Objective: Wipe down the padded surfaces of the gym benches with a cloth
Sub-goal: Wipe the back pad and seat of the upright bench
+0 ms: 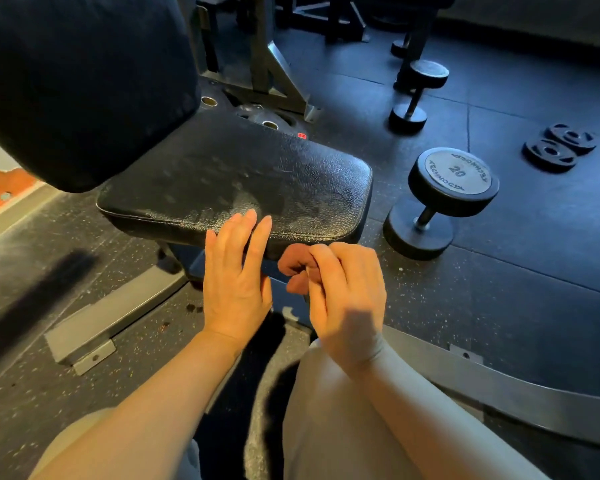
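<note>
A black padded bench seat [257,178] fills the middle of the view, its surface smeared with a dull film. The black backrest pad [80,81] rises at the upper left. My left hand [236,275] lies flat with straight fingers, its fingertips resting on the seat's front edge. Just to the right, my right hand [343,292] grips a bunched reddish-brown cloth [293,268] against the front rim of the seat; most of the cloth is hidden by the curled fingers.
A 20 dumbbell [440,202] lies on the rubber floor right of the seat, another dumbbell [418,95] farther back, and weight plates [558,147] at far right. The grey frame foot [94,334] runs at lower left. My knees are at the bottom.
</note>
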Motion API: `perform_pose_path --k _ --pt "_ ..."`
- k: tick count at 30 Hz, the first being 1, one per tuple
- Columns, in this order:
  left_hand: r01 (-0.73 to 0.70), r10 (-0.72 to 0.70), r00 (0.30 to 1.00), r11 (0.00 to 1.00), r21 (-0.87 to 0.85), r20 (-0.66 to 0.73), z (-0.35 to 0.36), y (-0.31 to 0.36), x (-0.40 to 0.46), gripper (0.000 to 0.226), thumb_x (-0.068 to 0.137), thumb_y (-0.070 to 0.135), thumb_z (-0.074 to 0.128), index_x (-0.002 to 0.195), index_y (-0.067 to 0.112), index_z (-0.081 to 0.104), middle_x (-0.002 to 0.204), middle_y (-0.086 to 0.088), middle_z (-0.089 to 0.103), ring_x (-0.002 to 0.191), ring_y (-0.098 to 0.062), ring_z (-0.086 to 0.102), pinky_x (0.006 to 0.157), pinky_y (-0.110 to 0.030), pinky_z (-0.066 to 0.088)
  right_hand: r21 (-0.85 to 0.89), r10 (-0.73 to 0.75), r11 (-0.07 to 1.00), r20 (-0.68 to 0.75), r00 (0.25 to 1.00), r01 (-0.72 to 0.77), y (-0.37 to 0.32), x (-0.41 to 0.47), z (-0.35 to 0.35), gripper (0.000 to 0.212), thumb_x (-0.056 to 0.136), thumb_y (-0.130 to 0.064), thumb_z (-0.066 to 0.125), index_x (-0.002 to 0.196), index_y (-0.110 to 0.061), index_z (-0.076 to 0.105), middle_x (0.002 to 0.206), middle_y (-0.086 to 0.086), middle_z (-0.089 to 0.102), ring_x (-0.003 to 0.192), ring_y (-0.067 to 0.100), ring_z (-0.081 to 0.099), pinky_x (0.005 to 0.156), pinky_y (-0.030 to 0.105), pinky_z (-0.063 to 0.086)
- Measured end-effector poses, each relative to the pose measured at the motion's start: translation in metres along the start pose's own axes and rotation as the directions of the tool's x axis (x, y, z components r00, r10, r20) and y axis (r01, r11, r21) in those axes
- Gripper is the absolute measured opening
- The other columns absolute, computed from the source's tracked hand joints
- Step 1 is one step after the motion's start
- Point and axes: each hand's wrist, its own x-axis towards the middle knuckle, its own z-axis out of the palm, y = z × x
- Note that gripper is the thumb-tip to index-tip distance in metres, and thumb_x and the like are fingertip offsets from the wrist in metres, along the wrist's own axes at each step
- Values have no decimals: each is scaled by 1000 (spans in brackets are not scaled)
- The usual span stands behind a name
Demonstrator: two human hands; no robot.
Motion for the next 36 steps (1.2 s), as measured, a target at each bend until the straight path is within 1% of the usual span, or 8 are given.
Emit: perform_pose_path --k 3,9,12,15,24,28,33,36 --pt "-15 15 1000 1000 16 -3 2 -5 0 92 70 -3 77 146 13 27 147 -9 28 140 -29 26 119 -43 4 35 -127 992 76 989 125 1 8 3 16 89 -6 56 91 -14 70 79 0 58 73 23 49 64 41 43" --pt "-21 21 1000 1000 2 7 -1 -2 0 98 57 -9 71 144 10 29 146 -11 29 137 -32 28 119 -40 -3 258 235 952 -266 935 -166 -11 51 -26 20 87 -4 62 106 -10 62 101 -8 54 94 17 52 82 30 42" --pt "-27 23 999 990 -137 -28 -5 -2 1 81 61 -12 65 136 4 39 144 -11 33 137 -32 30 121 -37 0 153 113 980 92 989 -126 -14 65 -17 29 88 -15 63 117 -16 63 125 10 55 121 31 47 102 45 37" --pt "27 -58 995 942 -333 -84 -18 -4 -4 63 76 -8 53 137 5 43 144 -10 42 142 -15 28 121 -30 8 -110 101 992 472 876 -55 -12 54 -1 41 89 -34 53 129 -32 53 151 17 33 141 43 27 110 69 7" --pt "276 -309 912 949 -154 -269 -54 -59 13 40 93 10 45 132 2 51 140 -14 46 135 -27 36 117 -41 24 8 -145 986 516 844 164 -58 90 61 45 94 -28 43 121 2 63 139 38 41 129 49 42 103 53 42" --pt "378 -407 888 911 -162 -214 -53 -69 22 40 97 13 44 135 1 48 143 -15 45 135 -27 36 114 -44 29 70 -270 951 656 704 300 -54 130 89 42 104 -27 37 142 -12 47 156 25 19 145 37 17 118 43 15" --pt "482 -486 872 874 -71 -58 -53 -84 23 62 98 42 35 149 7 31 159 -7 23 149 -18 10 118 -29 9 -271 5 952 483 876 144 18 141 60 32 100 -31 48 128 -28 62 135 17 46 116 38 42 90 44 41" --pt "499 -501 865 863 -81 -9 -52 -85 22 68 95 48 31 153 12 21 161 2 10 148 -8 -3 116 -22 3 -160 11 985 409 912 60 8 132 57 23 97 -24 49 102 -18 70 108 9 56 95 30 46 76 39 41"
